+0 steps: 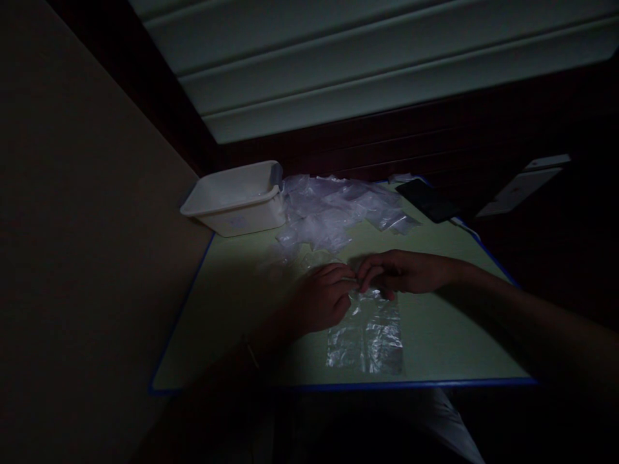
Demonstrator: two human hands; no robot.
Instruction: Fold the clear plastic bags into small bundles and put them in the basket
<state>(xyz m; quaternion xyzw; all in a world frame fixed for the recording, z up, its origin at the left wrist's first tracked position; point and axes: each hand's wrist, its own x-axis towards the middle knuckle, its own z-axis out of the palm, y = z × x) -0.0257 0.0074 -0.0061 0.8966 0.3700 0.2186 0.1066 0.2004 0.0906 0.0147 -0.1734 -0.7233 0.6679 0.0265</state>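
Several translucent bags [329, 209] lie between a bin [249, 216] and apparently a phone [428, 200].

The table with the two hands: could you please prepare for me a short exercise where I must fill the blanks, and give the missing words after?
1. The edge of the table is coloured ____.
2. From the person's view, the dark flat device lies to the ____ of the pile of plastic bags.
3. Of that pile and the single clear bag, the one nearer the person is the ____.
4. Of the right hand and the left hand, the one nearer the pale bin is the ____ hand.

Missing words: blue; right; single clear bag; left.
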